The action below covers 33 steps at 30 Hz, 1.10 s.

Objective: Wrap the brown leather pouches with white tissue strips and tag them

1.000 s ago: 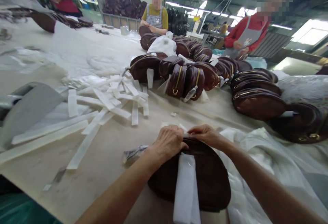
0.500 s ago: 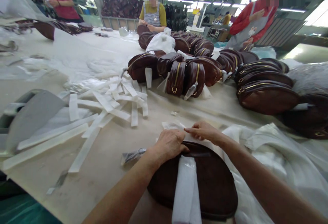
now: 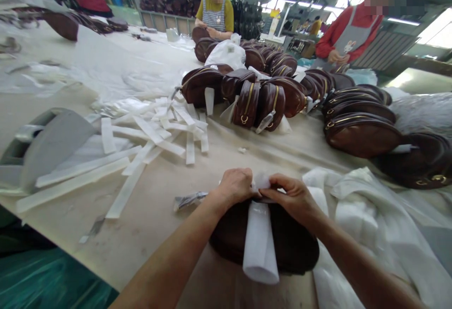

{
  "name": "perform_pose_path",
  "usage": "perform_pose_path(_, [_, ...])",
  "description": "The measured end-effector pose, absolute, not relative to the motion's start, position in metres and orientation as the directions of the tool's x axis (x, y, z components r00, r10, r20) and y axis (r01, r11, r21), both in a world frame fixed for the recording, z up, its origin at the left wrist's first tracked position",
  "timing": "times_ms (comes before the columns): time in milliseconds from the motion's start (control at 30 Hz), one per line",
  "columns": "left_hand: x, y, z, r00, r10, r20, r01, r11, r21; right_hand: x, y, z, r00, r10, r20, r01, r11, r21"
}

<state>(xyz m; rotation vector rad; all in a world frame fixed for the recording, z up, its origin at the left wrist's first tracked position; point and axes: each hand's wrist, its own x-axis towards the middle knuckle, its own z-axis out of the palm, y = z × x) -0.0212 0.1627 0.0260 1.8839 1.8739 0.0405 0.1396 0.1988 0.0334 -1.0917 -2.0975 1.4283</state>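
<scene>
A dark brown rounded bag (image 3: pixel 293 243) lies in front of me on the pale table, a folded white foam strip (image 3: pixel 260 248) hanging over its near side. My left hand (image 3: pixel 236 184) is closed at the bag's top edge, fingers curled; what it grips is hidden. Just to its right, my right hand (image 3: pixel 291 193) pinches at the same edge, by a piece of translucent white wrap (image 3: pixel 262 180) that stands up between the hands. A small plastic-wrapped item (image 3: pixel 189 201) lies left of my left hand.
White strips (image 3: pixel 151 134) are scattered at left, beside a grey tape dispenser (image 3: pixel 58 146). Rows of brown bags (image 3: pixel 360 134) stand across the back and right. White foam sheets (image 3: pixel 370 205) heap up at right. Several people work behind the table (image 3: pixel 169 233).
My right hand has come in to the bag's top edge beside my left hand. The white wrap now stands up between them. The foam strip's lower end has lifted into view, and the camera view has shifted.
</scene>
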Motion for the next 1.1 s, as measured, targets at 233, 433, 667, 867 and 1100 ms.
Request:
perform_pose_path(233, [-0.026,0.165,0.027,0.050,0.955,-0.291,0.931,0.061,0.360,0.151,0.164,0.029,-0.738,0.675,0.013,0.508,0.568,-0.647])
perform_pose_path(433, [-0.028,0.101,0.065,0.079,0.990,-0.117,0.931,-0.031,0.364,0.152,0.162,0.025,-0.722,0.688,0.070,0.487,0.577,-0.655])
perform_pose_path(667, [-0.005,0.033,0.042,0.349,0.918,0.187,0.716,-0.390,0.579,0.153,0.164,0.019,-0.663,0.746,0.068,0.406,0.434,-0.804])
perform_pose_path(867, [0.010,0.035,0.016,0.110,0.911,0.397,0.685,-0.359,0.634,0.153,0.165,0.019,-0.646,0.764,0.015,0.366,0.326,-0.871])
perform_pose_path(1100, [0.000,0.034,0.017,0.315,0.911,0.267,0.781,-0.408,0.473,0.165,0.153,0.027,-0.677,0.732,0.073,0.314,0.377,-0.871])
